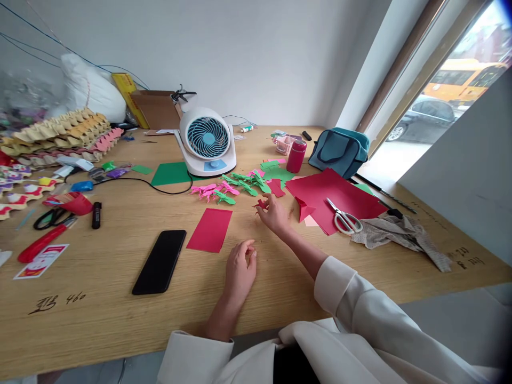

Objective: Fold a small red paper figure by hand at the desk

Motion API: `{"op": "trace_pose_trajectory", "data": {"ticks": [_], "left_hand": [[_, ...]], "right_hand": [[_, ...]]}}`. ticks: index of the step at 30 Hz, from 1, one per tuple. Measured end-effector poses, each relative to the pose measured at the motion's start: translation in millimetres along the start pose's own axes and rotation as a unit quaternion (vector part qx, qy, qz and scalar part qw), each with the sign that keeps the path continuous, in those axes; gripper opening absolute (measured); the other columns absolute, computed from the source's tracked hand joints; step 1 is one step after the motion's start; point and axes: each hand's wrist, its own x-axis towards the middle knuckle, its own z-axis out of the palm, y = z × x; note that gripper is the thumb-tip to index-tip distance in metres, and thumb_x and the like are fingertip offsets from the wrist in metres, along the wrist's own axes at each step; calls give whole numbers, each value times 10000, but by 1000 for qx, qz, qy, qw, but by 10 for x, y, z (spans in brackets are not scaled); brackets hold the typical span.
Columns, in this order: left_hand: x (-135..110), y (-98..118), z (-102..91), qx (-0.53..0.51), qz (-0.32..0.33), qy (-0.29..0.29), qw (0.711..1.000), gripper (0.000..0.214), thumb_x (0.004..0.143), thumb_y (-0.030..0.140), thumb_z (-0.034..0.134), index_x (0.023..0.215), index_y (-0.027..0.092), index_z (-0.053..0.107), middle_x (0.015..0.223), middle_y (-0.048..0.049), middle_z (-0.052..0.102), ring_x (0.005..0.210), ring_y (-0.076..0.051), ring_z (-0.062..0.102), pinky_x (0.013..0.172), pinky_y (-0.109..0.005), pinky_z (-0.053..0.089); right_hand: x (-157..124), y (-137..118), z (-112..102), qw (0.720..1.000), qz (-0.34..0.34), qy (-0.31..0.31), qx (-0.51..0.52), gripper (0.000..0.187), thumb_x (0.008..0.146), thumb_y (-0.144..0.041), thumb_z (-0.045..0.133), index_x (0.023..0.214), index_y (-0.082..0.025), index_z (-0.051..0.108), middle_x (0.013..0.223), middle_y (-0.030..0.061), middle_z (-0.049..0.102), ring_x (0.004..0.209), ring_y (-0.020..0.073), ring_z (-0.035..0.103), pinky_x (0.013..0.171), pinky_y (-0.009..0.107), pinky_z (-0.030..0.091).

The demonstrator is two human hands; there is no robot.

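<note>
My right hand (274,214) is out over the middle of the table, pinching a small red paper cutout (261,204) with thin leg-like strips. Just beyond it lie several green paper insects (242,181) and pink paper insects (208,191), bunched together in front of the fan. My left hand (241,268) rests on the wood nearer to me, loosely curled, thumb apart from the fingers, holding nothing. Left of it lies a red paper rectangle (210,229). A folded red paper piece (304,209) stands right of my right hand, and a small red scrap (276,187) lies behind it.
A black phone (160,261) lies at left front. White-handled scissors (344,217) rest on a large red sheet (332,194) beside a crumpled cloth (400,234). Behind are a fan (208,141), a red flask (296,156) and a blue bag (340,151). Black-handled scissors (52,218) lie left.
</note>
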Motion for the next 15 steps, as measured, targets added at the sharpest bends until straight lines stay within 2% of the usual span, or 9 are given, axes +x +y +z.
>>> {"op": "trace_pose_trajectory", "data": {"ticks": [3,6,8,11,15], "left_hand": [[-7,5,-10,15,-1,-13,1000,286,875,115,510,1143,184,584,965,-72,677,931,-220,635,877,-394,513],[-22,6,-21,20,1,-19,1000,301,870,112,509,1150,191,584,970,-73,673,932,-221,635,874,-398,517],[-39,6,-27,19,8,-25,999,308,873,117,505,1161,197,584,976,-75,672,931,-222,637,872,-400,519],[-67,3,-37,17,17,-44,999,289,876,130,507,1142,205,590,987,-80,676,944,-230,643,870,-408,520],[-66,-19,-72,35,34,-101,994,259,861,137,533,1091,215,619,985,-75,695,928,-248,650,840,-427,517]], "right_hand": [[75,-3,88,1000,9,-12,3,400,859,-276,624,1228,-141,549,958,85,710,912,227,665,820,338,490],[50,104,92,1000,17,-21,-2,396,840,-288,656,1199,-142,575,1000,103,694,971,235,650,875,351,476],[-8,233,21,1000,23,-6,-2,391,848,-317,648,1199,-162,572,1056,115,671,1005,243,634,884,364,482],[-173,439,-156,999,15,40,22,307,871,-317,604,1139,-169,577,1004,102,651,951,238,632,838,368,506],[-466,553,-327,999,-34,24,9,207,852,-193,552,1054,-183,592,894,68,638,809,208,624,764,348,510]]}}
